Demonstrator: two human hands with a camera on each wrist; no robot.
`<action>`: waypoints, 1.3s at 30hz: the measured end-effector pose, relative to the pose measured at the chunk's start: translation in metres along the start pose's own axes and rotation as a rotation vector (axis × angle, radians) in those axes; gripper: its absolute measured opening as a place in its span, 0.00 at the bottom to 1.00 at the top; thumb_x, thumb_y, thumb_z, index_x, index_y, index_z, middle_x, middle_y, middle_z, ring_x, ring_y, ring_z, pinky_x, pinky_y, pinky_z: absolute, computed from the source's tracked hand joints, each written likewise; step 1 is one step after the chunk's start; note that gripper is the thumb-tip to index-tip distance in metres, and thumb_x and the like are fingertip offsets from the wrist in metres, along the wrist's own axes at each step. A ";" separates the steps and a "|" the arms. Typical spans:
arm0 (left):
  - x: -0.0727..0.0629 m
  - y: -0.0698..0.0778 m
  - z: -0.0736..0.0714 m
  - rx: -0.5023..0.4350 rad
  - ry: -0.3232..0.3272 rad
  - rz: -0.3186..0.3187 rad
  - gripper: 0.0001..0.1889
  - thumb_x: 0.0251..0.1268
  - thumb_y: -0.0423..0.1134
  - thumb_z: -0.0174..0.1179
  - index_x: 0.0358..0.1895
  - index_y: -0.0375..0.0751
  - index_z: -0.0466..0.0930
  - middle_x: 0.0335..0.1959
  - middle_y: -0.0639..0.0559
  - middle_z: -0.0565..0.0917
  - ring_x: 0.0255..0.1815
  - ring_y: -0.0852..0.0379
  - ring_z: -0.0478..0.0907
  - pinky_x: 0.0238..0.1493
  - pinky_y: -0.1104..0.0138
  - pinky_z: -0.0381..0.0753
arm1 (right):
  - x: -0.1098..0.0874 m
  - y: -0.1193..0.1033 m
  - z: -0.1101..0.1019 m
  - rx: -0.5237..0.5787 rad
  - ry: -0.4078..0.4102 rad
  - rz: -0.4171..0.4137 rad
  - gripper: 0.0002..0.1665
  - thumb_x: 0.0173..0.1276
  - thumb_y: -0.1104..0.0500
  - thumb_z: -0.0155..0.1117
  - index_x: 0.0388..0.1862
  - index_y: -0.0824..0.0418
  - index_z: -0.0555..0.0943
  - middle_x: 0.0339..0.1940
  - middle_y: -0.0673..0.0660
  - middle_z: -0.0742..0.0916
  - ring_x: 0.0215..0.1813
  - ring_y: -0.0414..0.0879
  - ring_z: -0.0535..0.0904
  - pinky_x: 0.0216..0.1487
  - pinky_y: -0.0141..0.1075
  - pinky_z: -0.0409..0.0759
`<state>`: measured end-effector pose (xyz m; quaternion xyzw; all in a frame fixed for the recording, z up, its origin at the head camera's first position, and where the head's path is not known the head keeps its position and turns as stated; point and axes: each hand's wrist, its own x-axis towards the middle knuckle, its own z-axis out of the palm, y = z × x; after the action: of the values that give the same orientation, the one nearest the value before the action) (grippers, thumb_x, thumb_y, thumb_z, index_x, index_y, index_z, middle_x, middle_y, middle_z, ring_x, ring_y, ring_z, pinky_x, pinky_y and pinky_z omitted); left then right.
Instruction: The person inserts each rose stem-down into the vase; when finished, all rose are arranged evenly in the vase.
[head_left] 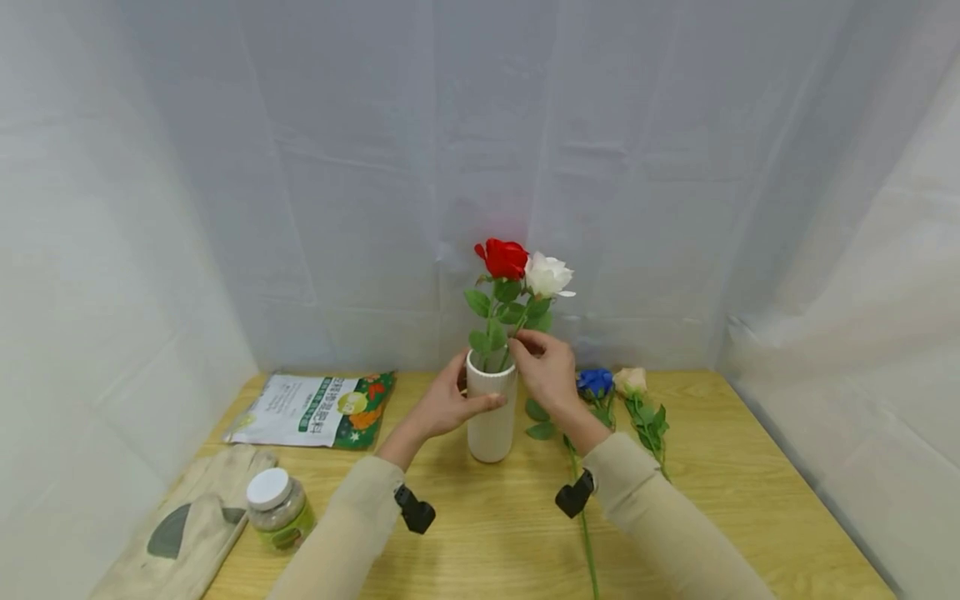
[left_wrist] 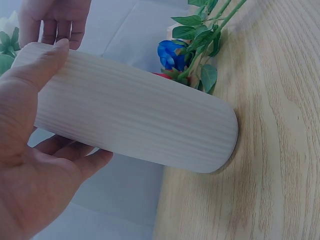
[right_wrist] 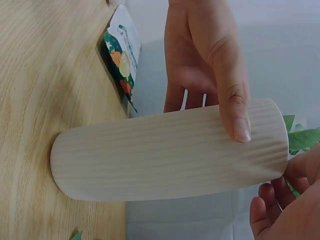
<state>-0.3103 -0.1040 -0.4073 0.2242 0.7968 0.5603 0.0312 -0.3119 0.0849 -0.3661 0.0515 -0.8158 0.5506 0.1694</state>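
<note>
A white ribbed vase (head_left: 491, 417) stands upright on the wooden table. My left hand (head_left: 448, 402) grips it near the top, the thumb across the front and the fingers behind, as the left wrist view shows on the vase wall (left_wrist: 130, 107). A red rose (head_left: 504, 259) stands in the vase, its green leaves above the rim. Beside it leans a white rose (head_left: 547, 275). At the rim, my right hand (head_left: 546, 371) pinches the white rose's stem between thumb and finger. The stems' lower ends are hidden inside the vase.
Right of the vase lie a blue rose (head_left: 596, 383) and a peach rose (head_left: 630, 382) with long stems. To the left are a fertilizer bag (head_left: 315, 412), a white-lidded jar (head_left: 280, 510) and a beige cloth item (head_left: 187, 521). Pale sheeting (head_left: 360, 167) surrounds the table.
</note>
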 end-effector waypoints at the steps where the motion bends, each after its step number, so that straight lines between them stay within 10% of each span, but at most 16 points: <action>1: 0.000 0.001 0.000 -0.002 -0.001 0.003 0.46 0.70 0.41 0.71 0.85 0.47 0.52 0.76 0.40 0.71 0.73 0.38 0.74 0.67 0.43 0.81 | 0.000 0.000 0.000 0.003 -0.003 0.004 0.18 0.74 0.54 0.69 0.56 0.61 0.90 0.51 0.62 0.92 0.54 0.55 0.87 0.55 0.46 0.86; 19: 0.000 0.001 -0.001 0.018 -0.001 0.045 0.45 0.69 0.41 0.72 0.84 0.46 0.55 0.74 0.38 0.73 0.71 0.37 0.75 0.66 0.44 0.81 | -0.002 0.015 -0.052 0.014 -0.020 0.043 0.17 0.76 0.55 0.68 0.58 0.60 0.88 0.54 0.62 0.91 0.54 0.52 0.87 0.49 0.32 0.83; 30: 0.000 0.000 0.000 0.017 0.001 0.044 0.45 0.69 0.41 0.72 0.84 0.45 0.55 0.73 0.37 0.74 0.70 0.37 0.76 0.65 0.43 0.82 | -0.007 0.051 -0.108 0.008 -0.021 0.116 0.23 0.77 0.51 0.68 0.65 0.62 0.84 0.55 0.64 0.89 0.42 0.32 0.84 0.45 0.27 0.84; 39: 0.000 -0.001 -0.001 0.010 -0.004 0.052 0.46 0.69 0.40 0.72 0.84 0.44 0.53 0.75 0.36 0.72 0.72 0.36 0.74 0.67 0.43 0.81 | -0.019 0.085 -0.150 0.006 0.033 0.212 0.28 0.78 0.52 0.68 0.69 0.66 0.79 0.35 0.32 0.86 0.37 0.27 0.82 0.40 0.26 0.85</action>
<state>-0.3105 -0.1053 -0.4076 0.2460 0.7933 0.5567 0.0170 -0.2841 0.2535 -0.3966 -0.0435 -0.8122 0.5686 0.1234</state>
